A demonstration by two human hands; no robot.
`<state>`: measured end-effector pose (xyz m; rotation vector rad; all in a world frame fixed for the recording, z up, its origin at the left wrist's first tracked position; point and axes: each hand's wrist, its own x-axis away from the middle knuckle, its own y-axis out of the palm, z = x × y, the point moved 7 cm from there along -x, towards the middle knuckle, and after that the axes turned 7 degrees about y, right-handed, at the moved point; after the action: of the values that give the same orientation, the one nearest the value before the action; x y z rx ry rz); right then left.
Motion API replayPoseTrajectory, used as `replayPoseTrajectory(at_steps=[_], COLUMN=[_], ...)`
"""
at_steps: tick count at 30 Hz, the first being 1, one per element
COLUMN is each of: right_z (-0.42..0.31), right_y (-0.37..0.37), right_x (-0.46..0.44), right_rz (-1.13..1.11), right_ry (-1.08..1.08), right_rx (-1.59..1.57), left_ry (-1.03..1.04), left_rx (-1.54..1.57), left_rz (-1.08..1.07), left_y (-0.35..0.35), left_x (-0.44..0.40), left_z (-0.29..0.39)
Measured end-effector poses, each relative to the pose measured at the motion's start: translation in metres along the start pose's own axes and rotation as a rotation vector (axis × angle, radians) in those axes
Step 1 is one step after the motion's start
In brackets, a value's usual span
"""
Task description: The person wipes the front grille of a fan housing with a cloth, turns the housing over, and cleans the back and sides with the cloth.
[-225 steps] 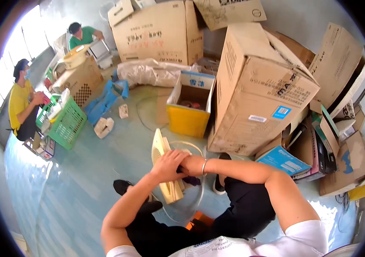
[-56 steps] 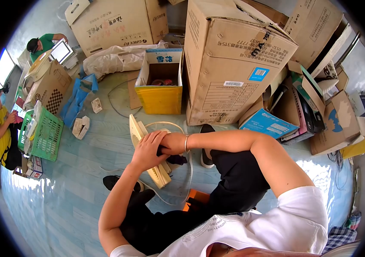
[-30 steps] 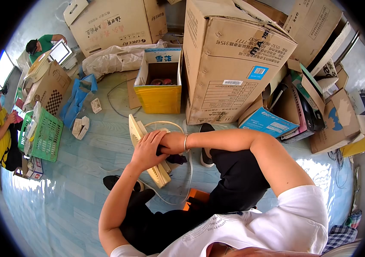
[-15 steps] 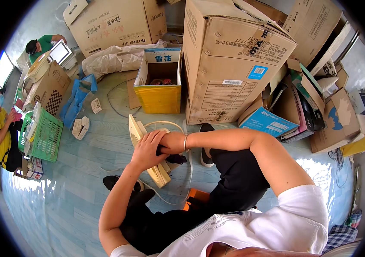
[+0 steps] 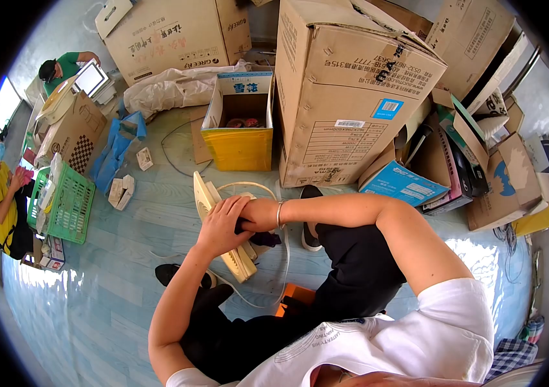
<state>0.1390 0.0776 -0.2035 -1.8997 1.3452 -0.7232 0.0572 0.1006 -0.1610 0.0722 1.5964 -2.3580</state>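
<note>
A long cream-coloured power strip [image 5: 239, 261] stands tilted between my knees, its pale cord [image 5: 287, 258] looping to the right. My left hand [image 5: 225, 224] is wrapped over the middle of the strip, fingers together and overlapping my other hand. Bent in from the right, my right hand [image 5: 260, 215] presses against it, its fingers mostly hidden. Some dark purple cloth [image 5: 265, 239] pokes out beneath the right hand, and a dark bit shows between both hands. The strip's underside is out of sight.
Ahead stand a yellow box [image 5: 237, 151] and a tall carton [image 5: 352, 103]. Opened boxes [image 5: 410, 184] crowd the right. A green crate [image 5: 68, 209] sits left, near a person in yellow [image 5: 0, 203]; another in green [image 5: 68, 66] is farther back. An orange object [image 5: 297, 297] lies by my leg.
My hands and the power strip look the same. At the left, the person in yellow has raised their hands slightly, with something pink in them.
</note>
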Motion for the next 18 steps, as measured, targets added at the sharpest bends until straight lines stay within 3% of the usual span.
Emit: replayPoseTrajectory(at_steps=[18], right_z=[-0.0025], right_y=[-0.0015], right_x=[0.0002], right_rz=[-0.001], right_ry=[-0.016], right_rx=[-0.015], left_ry=[0.035], left_rx=[-0.01], left_rz=[0.032], left_y=[-0.0042], left_x=[0.0], left_z=[0.0019])
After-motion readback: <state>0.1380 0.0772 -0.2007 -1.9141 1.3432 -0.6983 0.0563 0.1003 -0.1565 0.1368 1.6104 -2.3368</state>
